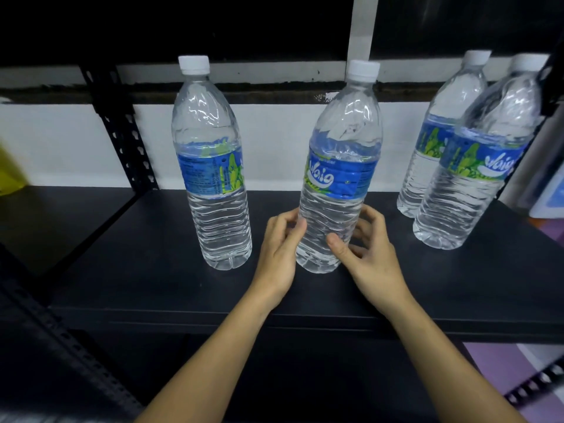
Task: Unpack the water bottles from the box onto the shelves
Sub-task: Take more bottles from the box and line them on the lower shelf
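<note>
Several clear water bottles with blue labels and white caps stand on a black shelf (152, 270). The middle bottle (338, 166) stands upright near the shelf's front, and both my hands are on its lower part. My left hand (279, 254) curls around its left side. My right hand (366, 254) holds its right side, thumb pressed on the front. Another bottle (210, 166) stands apart to the left. Two more bottles (476, 166) stand close together at the right, one behind the other. The box is out of view.
Black perforated shelf posts (122, 132) rise at the back left and along the right edge. A white wall is behind the shelf. Something yellow (9, 172) sits at the far left. A lower black shelf level (290, 377) lies below my forearms.
</note>
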### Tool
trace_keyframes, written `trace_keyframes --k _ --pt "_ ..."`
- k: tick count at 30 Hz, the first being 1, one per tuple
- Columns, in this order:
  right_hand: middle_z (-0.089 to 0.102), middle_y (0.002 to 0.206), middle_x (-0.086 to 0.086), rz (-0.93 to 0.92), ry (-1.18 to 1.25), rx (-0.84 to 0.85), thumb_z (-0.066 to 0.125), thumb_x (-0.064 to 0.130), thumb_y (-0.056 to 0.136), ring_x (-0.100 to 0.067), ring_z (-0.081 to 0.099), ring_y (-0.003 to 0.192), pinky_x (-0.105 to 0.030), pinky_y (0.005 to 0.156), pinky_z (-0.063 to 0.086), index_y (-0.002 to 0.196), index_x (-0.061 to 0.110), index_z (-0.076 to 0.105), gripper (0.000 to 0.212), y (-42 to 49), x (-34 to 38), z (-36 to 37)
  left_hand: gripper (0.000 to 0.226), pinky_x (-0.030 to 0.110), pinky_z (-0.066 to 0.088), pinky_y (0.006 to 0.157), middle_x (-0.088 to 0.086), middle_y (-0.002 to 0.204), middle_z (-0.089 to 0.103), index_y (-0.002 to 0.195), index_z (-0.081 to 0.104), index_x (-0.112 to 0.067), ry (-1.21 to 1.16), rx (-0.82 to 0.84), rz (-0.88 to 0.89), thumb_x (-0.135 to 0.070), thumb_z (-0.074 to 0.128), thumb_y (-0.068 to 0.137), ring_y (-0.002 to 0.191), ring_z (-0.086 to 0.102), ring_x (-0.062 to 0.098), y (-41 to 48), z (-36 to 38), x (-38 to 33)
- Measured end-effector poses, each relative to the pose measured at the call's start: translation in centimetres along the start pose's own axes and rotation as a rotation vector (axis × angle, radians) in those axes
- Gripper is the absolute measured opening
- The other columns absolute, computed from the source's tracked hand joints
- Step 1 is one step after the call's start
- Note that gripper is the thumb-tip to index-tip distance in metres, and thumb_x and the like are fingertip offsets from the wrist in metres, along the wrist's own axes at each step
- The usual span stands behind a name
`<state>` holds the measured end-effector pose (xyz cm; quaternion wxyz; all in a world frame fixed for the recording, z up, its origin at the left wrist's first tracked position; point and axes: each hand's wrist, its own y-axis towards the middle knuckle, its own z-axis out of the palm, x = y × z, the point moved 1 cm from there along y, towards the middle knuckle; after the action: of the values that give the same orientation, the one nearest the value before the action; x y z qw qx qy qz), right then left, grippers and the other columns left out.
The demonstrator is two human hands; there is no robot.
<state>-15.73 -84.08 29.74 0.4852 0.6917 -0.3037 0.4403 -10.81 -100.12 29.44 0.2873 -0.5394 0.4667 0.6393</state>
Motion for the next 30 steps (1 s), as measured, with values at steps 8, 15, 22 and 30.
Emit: trace_keyframes --k 8,15,22,30 --pt "0.057 0.132 0.007 -0.035 -0.041 0.025 0.063 0.058 0.087 -0.006 0.062 0.122 -0.042 0.102 0.055 0.148 0.041 0.047 0.066 0.2 0.0 0.0 0.056 0.029 0.051 0.098 -0.003 0.121 0.068 0.124 0.059 -0.026 -0.051 0.011 -0.002 -0.061 0.065 0.08 0.114 0.065 0.009 -0.4 -0.1 -0.2" --pt "0.065 0.138 0.007 -0.041 0.048 0.008 0.07 0.067 0.082 -0.01 0.064 0.126 -0.044 0.107 0.05 0.15 0.026 0.036 0.086 -0.2 0.1 -0.1 0.064 0.009 0.049 0.08 -0.007 0.123 0.056 0.141 0.055 -0.037 0.107 0.054 0.077 -0.055 0.075 0.083 0.102 0.061 -0.003 -0.9 -0.1 -0.5" --pt "0.066 0.137 0.006 -0.026 0.071 0.023 0.062 0.041 0.097 -0.012 0.063 0.128 -0.043 0.108 0.05 0.149 0.026 0.043 0.057 0.1 -0.2 -0.2 0.053 0.035 0.054 0.098 -0.007 0.127 0.064 0.126 0.06 -0.03 0.05 0.056 0.043 -0.059 0.07 0.083 0.116 0.063 0.009 -0.9 -0.1 -0.5" --pt "0.073 0.122 0.013 -0.033 0.029 -0.018 0.073 0.048 0.089 -0.003 0.069 0.113 -0.028 0.097 0.053 0.136 0.024 0.055 0.056 1.6 1.7 -0.5 0.06 0.02 0.056 0.087 -0.009 0.124 0.067 0.131 0.057 -0.027 0.064 0.108 0.008 -0.023 0.087 0.079 0.113 0.066 0.006 -1.0 -0.1 -0.7"
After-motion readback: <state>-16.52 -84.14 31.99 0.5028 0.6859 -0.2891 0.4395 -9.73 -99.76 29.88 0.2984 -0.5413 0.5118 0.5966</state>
